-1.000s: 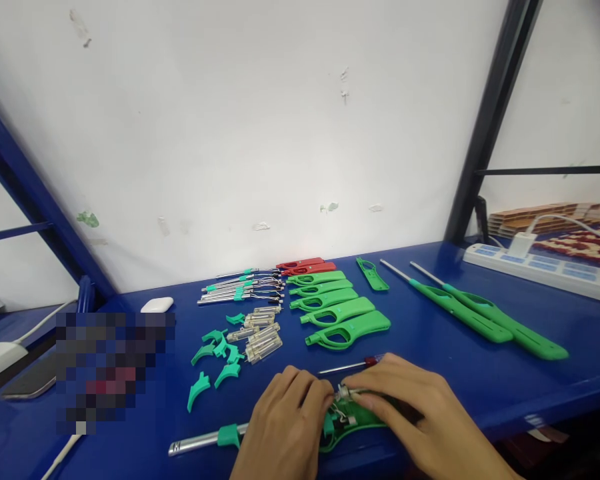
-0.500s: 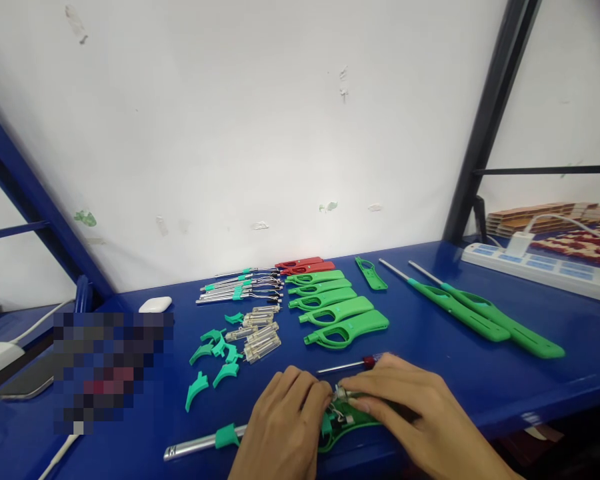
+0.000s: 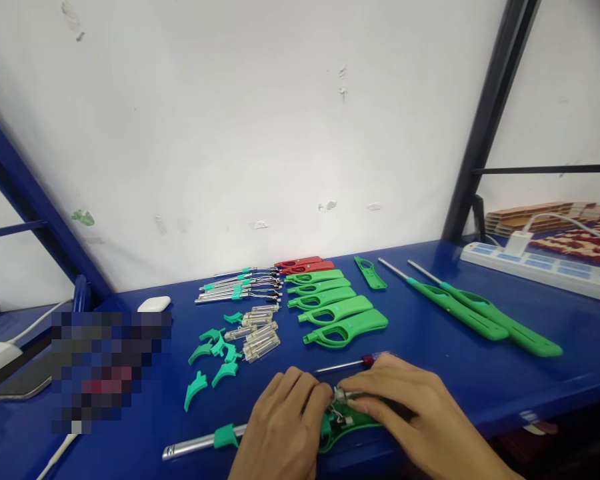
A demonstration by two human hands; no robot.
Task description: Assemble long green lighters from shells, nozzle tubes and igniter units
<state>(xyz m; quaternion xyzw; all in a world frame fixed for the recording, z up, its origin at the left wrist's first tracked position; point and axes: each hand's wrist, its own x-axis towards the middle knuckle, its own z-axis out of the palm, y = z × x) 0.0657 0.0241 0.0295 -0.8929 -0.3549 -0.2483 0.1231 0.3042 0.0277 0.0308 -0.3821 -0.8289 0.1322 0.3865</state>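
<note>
In front of me lies an open green lighter half-shell (image 3: 353, 432), with wires and small parts inside. Its metal tube (image 3: 193, 447) sticks out to the left. My left hand (image 3: 283, 427) is curled over the shell's front part, gripping the lighter and hiding much of it. The fingertips of my right hand (image 3: 420, 410) pinch a clear fuel tank (image 3: 340, 395) at the shell; my fingers cover most of it. A screwdriver (image 3: 343, 365) with a dark red handle lies just beyond my right hand.
Teal triggers (image 3: 225, 373), clear fuel tanks (image 3: 263, 345) and wired metal tubes (image 3: 235, 292) lie left of several green shells (image 3: 353, 327) and red shells (image 3: 307, 268). Two assembled green lighters (image 3: 465, 313) rest at right, near a power strip (image 3: 545, 270). A white case (image 3: 154, 304) sits at left.
Almost nothing differs. Both hands keep their places on the lighter, and the whole view has shifted very slightly.
</note>
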